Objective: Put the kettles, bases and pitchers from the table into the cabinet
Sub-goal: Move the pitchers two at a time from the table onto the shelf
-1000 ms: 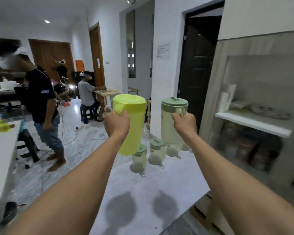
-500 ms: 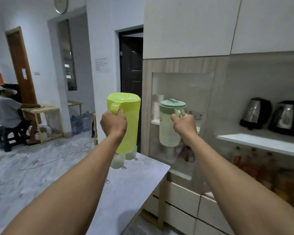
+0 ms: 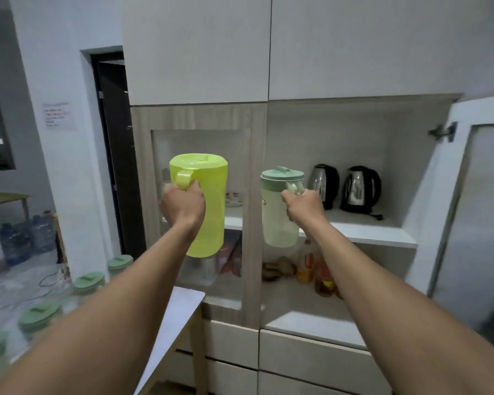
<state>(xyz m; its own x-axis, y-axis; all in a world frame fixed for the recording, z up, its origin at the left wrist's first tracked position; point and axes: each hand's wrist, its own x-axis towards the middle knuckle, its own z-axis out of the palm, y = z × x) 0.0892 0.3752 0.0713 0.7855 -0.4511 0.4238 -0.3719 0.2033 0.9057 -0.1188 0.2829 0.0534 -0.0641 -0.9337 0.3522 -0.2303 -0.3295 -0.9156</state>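
My left hand (image 3: 183,205) grips the handle of a lime-yellow pitcher (image 3: 208,212), held upright in front of the cabinet's glass-fronted left section. My right hand (image 3: 303,205) holds a clear pitcher with a pale green lid (image 3: 278,220) by its handle, just before the open right compartment. Two steel-and-black kettles (image 3: 324,183) (image 3: 360,189) stand on the white shelf (image 3: 382,235) inside. Several green-lidded pitchers (image 3: 87,283) stand on the grey table (image 3: 177,317) at lower left.
The cabinet's right door (image 3: 474,212) stands swung open at the right. Bottles and jars (image 3: 317,269) fill the lower compartment. White drawers (image 3: 311,354) sit below. A dark doorway (image 3: 111,155) and water jugs (image 3: 26,238) are at the left.
My view has turned right from the room to face the cabinet. Both pitchers stayed in my hands and now hang close to the open compartment with the kettles.
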